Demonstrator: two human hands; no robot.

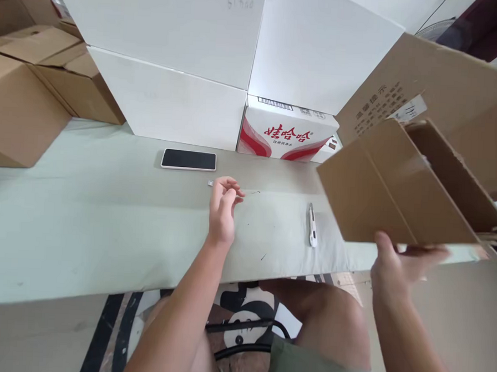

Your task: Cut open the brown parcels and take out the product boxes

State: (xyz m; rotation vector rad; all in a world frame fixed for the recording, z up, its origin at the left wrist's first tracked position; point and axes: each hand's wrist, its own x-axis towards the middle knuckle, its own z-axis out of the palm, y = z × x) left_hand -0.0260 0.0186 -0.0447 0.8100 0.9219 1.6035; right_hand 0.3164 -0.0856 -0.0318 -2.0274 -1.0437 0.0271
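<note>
Fingers of the right hand [391, 274] clamp a brown cardboard box [386, 185], right of the thin white cutter [312, 226]; left of it, the left hand [223, 212] bends loosely, empty. The box looks light and stiff: hold its low edge.

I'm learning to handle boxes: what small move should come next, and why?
Probably bring the left hand to the tilted cardboard box to steady it: the right hand alone grips its lower edge, while the left looks empty over the table.
</note>
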